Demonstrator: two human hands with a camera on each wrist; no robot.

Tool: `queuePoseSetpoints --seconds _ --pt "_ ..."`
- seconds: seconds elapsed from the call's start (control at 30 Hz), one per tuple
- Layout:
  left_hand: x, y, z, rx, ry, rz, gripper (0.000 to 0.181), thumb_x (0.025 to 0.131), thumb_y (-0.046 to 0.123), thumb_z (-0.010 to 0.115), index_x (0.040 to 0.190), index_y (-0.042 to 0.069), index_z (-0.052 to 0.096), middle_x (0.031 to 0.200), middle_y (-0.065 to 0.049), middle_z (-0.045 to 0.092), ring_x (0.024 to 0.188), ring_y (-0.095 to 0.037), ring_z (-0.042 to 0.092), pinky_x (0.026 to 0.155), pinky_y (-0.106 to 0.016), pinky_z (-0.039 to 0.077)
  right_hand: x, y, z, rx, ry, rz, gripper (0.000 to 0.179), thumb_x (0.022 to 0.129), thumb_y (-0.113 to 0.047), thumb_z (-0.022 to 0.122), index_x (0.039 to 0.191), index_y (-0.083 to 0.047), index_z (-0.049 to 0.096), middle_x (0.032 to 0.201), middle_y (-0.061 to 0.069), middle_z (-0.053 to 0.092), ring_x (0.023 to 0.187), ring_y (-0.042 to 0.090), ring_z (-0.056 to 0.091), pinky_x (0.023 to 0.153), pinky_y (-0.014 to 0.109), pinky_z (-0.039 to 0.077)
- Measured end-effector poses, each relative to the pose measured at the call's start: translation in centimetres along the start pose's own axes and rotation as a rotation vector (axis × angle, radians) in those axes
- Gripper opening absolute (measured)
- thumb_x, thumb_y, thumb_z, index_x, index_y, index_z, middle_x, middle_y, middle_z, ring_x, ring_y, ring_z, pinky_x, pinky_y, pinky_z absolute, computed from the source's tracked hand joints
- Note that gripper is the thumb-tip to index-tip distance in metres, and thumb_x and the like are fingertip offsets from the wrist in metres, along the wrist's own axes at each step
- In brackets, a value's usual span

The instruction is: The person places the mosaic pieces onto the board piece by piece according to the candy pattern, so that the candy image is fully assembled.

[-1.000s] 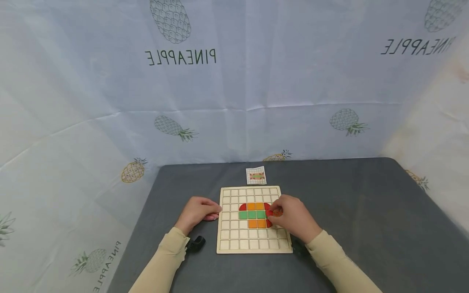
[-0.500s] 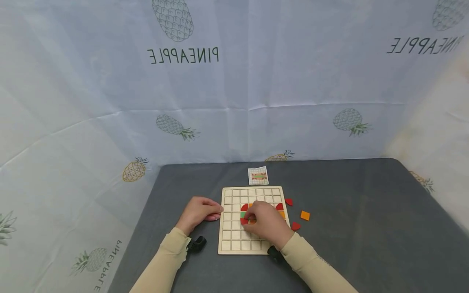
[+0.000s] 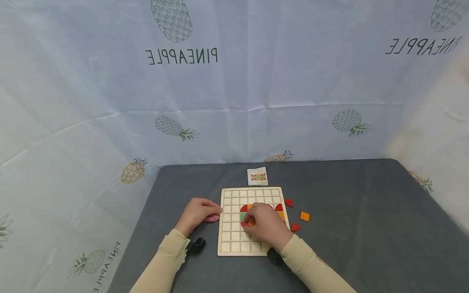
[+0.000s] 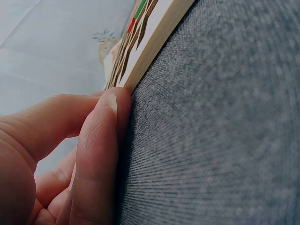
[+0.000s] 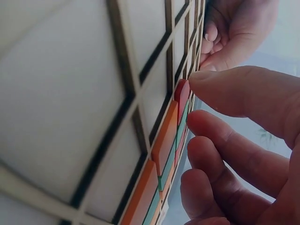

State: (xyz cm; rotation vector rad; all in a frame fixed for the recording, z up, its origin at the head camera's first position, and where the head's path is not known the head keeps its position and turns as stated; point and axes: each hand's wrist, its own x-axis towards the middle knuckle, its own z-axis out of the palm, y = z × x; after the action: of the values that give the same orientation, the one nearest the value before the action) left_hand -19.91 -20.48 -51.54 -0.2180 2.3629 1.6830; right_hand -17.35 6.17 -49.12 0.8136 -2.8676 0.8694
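A wooden grid board [image 3: 231, 236] lies on the dark table with coloured flat pieces set in its middle. At its left edge, my left hand [image 3: 199, 213] pinches the rim between thumb and finger [image 4: 101, 136]. Over the pattern, my right hand [image 3: 269, 224] reaches down with thumb and fingers apart. Its thumb [image 5: 225, 89] touches a red rounded piece [image 5: 182, 96] in the grid, beside orange [image 5: 166, 136] and green [image 5: 180, 126] pieces. Part of the pattern is hidden under this hand.
Right of the board lie two loose red pieces, one upper [image 3: 289, 202] and one lower [image 3: 295, 227], and an orange square [image 3: 305, 216]. A small pattern card [image 3: 257, 176] lies behind the board. A pineapple-print cloth [image 3: 234, 81] hangs beyond the table [image 3: 348, 228].
My right hand has moved left from the right end of the pattern to its lower left, where a red piece now sits. Loose pieces at the right came into view. The left hand stays put.
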Motion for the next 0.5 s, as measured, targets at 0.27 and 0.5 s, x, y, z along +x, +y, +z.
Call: queuePoseSetpoints --seconds 0.27,0.5 --pt "0.04 0.34 0.15 -0.009 0.002 0.003 0.024 0.088 0.024 0.092 0.100 0.005 0.084 0.089 -0.008 0.082 0.076 -0.012 0.080 0.071 -0.028 0.068 -0.11 -0.06 -0.03 -0.028 0.009 0.007 0.013 0.085 -0.019 0.093 0.081 -0.016 0.081 0.073 -0.005 0.059 0.066 0.007 0.046 0.057 0.021 0.042" --pt "-0.07 0.36 0.15 -0.006 0.009 0.001 0.022 0.088 0.022 0.091 0.100 0.005 0.084 0.089 -0.008 0.082 0.075 -0.012 0.080 0.071 -0.028 0.068 0.02 0.15 -0.05 -0.012 -0.001 0.007 0.014 0.087 -0.021 0.092 0.081 -0.018 0.080 0.075 -0.007 0.060 0.068 0.006 0.047 0.059 0.020 0.044"
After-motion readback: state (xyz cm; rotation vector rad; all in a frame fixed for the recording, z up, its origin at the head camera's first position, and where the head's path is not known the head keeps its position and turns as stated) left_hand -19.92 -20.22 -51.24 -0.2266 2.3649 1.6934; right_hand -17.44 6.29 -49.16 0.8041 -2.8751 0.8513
